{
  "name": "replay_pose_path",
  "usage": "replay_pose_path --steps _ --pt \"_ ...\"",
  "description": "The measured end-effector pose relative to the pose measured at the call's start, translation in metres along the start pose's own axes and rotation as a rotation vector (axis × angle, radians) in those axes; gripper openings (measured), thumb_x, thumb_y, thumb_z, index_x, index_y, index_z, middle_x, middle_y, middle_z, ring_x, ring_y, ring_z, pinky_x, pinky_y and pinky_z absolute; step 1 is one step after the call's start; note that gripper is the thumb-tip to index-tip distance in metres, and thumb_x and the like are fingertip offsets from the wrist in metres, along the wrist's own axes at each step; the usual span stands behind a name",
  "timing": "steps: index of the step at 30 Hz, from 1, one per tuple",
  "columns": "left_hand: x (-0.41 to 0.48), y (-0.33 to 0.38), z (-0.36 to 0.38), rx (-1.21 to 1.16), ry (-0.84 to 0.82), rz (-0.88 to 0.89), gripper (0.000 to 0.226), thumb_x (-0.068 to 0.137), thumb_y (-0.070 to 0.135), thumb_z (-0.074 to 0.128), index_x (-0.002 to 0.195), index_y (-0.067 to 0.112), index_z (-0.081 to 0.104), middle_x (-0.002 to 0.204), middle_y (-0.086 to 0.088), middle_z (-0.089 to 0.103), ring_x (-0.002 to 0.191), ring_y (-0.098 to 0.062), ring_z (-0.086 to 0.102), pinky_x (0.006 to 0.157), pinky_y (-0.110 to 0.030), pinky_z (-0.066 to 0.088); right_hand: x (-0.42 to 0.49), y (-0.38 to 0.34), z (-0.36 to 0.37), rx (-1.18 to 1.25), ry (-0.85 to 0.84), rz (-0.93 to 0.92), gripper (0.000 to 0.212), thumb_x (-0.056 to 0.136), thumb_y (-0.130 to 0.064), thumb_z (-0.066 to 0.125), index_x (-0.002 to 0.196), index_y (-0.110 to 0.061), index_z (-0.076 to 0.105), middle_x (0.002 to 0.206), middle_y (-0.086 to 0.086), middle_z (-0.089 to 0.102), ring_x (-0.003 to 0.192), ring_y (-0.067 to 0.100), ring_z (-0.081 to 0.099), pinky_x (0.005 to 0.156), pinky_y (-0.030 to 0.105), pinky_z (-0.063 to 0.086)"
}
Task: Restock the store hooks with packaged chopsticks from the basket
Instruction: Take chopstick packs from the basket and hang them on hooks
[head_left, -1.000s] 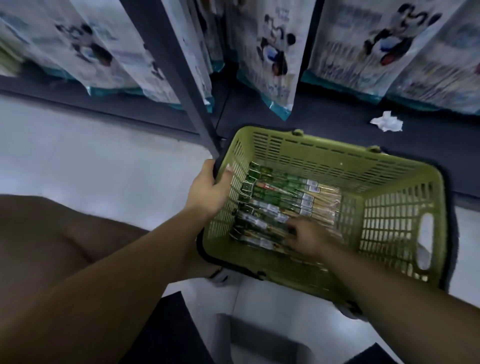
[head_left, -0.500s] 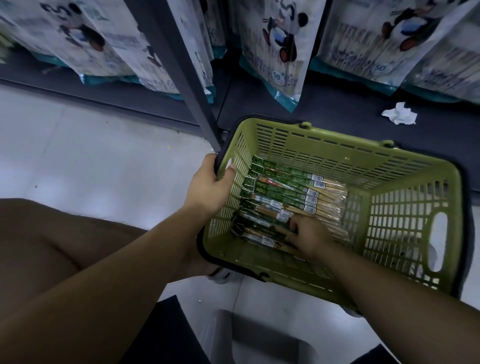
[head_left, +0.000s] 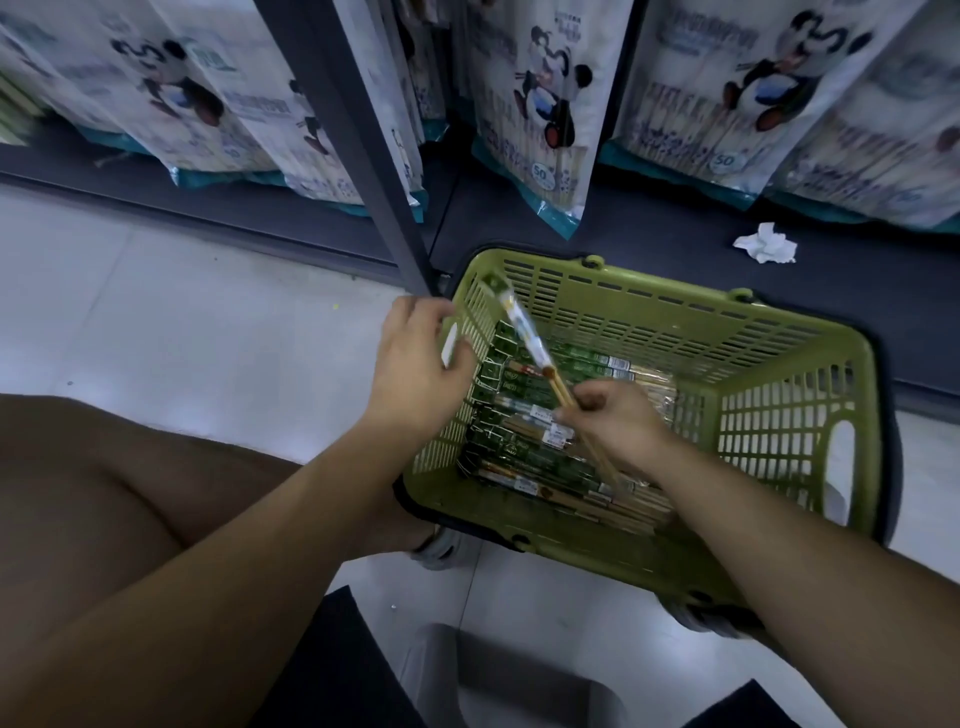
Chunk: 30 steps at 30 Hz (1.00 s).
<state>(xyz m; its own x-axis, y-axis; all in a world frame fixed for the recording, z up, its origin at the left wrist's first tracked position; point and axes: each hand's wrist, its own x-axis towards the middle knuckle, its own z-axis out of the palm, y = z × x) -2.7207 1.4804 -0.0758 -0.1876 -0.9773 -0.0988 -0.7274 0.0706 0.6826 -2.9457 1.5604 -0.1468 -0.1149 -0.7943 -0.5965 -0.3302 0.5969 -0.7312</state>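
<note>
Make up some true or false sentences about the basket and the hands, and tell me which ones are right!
1. The basket is green. True.
2. The right hand holds one pack of chopsticks above the basket. True.
3. The basket is empty. False: many packs lie on its bottom.
4. The crumpled white paper lies inside the basket. False: it lies on the dark shelf base behind the basket.
5. The left hand grips the basket's rim. True.
</note>
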Motion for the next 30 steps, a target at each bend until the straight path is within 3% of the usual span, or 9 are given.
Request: replay_pose_path --steps 2,6,9,11,14,18,22,25,30 --pt "-0.001 0.012 0.003 -0.053 -0.07 -0.002 0.028 0.099 0.029 0.062 0.124 0.016 0.065 0.12 0.003 0.052 0.106 -0.013 0.058 0.099 -0.034 0.05 -0.007 -0.031 0.003 0.137 -0.032 -0.065 0.015 0.081 -0.023 0.085 0.088 -0.03 0.074 0.082 -0.008 0.076 0.072 0.005 0.071 0.066 0.017 0.055" --pt "-0.005 0.031 0.008 -0.363 -0.256 -0.219 0.024 0.102 0.038 0.059 0.112 0.018 0.07 0.109 -0.006 0.07 0.101 -0.018 0.066 0.099 -0.044 0.053 -0.018 -0.066 0.022 0.25 -0.174 -0.166 0.012 0.08 -0.022 0.085 0.088 -0.027 0.078 0.08 -0.005 0.076 0.076 0.013 0.07 0.076 0.034 0.056" --pt "-0.004 0.035 0.006 -0.607 -0.186 -0.343 0.021 0.106 0.028 0.053 0.114 0.012 0.065 0.109 -0.006 0.075 0.107 -0.022 0.07 0.099 -0.046 0.054 -0.018 -0.067 0.026 0.293 -0.22 -0.16 0.009 0.08 -0.034 0.084 0.088 -0.037 0.08 0.083 -0.008 0.076 0.079 0.01 0.07 0.073 0.031 0.051" --pt "0.0 0.033 -0.003 -0.742 -0.107 -0.369 0.014 0.109 0.025 0.048 0.106 0.015 0.058 0.094 -0.003 0.077 0.091 -0.021 0.075 0.082 -0.041 0.059 -0.015 -0.051 0.023 0.299 -0.193 -0.071 0.012 0.082 -0.046 0.078 0.091 -0.038 0.079 0.091 -0.008 0.078 0.086 0.013 0.072 0.07 0.027 0.053" --pt "0.009 0.023 -0.017 -0.788 -0.049 -0.356 0.021 0.11 0.027 0.047 0.1 0.009 0.052 0.066 -0.002 0.066 0.053 -0.02 0.063 0.056 -0.037 0.057 -0.005 -0.001 0.022 -0.102 -0.079 0.019 0.015 0.092 -0.039 0.072 0.1 -0.028 0.075 0.097 -0.006 0.075 0.09 0.015 0.068 0.068 0.02 0.048" --pt "0.012 0.013 -0.016 -0.747 -0.087 -0.347 0.026 0.107 0.034 0.052 0.104 0.01 0.06 0.061 0.0 0.061 0.047 -0.016 0.05 0.046 -0.029 0.049 0.001 0.057 0.027 -0.58 -0.189 0.076 0.043 0.093 -0.036 0.072 0.133 -0.02 0.063 0.131 0.005 0.065 0.113 0.023 0.062 0.093 0.032 0.051" --pt "0.012 0.008 -0.01 -0.802 -0.106 -0.386 0.028 0.106 0.034 0.054 0.113 0.007 0.06 0.063 0.002 0.061 0.047 -0.014 0.048 0.046 -0.028 0.047 0.006 0.074 0.039 -0.726 -0.251 0.061 0.056 0.088 -0.045 0.074 0.138 -0.025 0.058 0.134 0.006 0.06 0.117 0.025 0.057 0.093 0.035 0.051" --pt "0.013 0.008 -0.009 -0.796 -0.116 -0.39 0.027 0.106 0.031 0.055 0.114 0.005 0.056 0.066 0.001 0.063 0.048 -0.015 0.049 0.046 -0.028 0.047 0.01 0.076 0.044 -0.717 -0.261 0.069 0.052 0.087 -0.041 0.076 0.134 -0.024 0.06 0.129 0.004 0.064 0.109 0.024 0.062 0.085 0.032 0.053" --pt "0.01 0.011 -0.006 -0.734 -0.123 -0.371 0.016 0.108 0.023 0.052 0.105 0.008 0.046 0.071 -0.003 0.063 0.051 -0.014 0.053 0.047 -0.029 0.051 0.016 0.077 0.043 -0.781 -0.265 0.052 0.031 0.092 -0.037 0.072 0.119 -0.022 0.068 0.117 0.005 0.068 0.099 0.024 0.064 0.083 0.036 0.055"
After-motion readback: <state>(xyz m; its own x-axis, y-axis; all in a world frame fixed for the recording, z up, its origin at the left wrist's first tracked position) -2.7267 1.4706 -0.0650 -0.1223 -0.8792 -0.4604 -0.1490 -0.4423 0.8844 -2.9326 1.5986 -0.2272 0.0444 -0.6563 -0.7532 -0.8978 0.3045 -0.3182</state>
